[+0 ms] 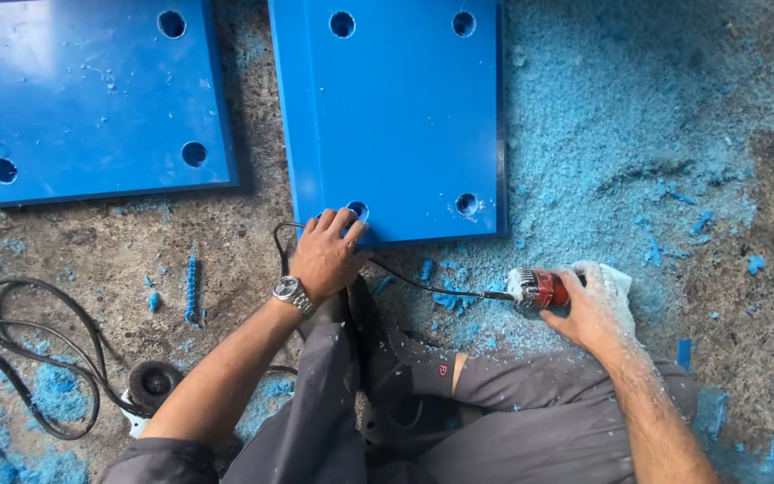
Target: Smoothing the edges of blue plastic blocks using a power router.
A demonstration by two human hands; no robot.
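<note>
Here the person crouched on a rough concrete floor (118, 251), looking straight down at both hands. The left hand (327, 254) lay flat and unclenched, fingers spread, on the near edge of a thick blue plastic panel (396, 116) — the fingertips sat just beside a round hole (357, 210) close to that edge. A steel wristwatch (292, 291) showed on the left wrist. The right hand (595, 305), dusted pale with blue-white powder, was clenched around a small red power tool (539, 289) that rested low over the floor, just off the panel's near right corner and apart from it. A thin black cord (423, 285) ran from the tool back toward the left hand. A second blue panel (91, 99), drilled with the same sort of holes, lay to the left, with a strip of bare floor between the two. Blue shavings (638, 152) were heaped thickly to the right of the panels and scattered around the tool. A loop of black cable (38, 350) lay at the far left — a small black wheel (153, 383) sat beside it.
</note>
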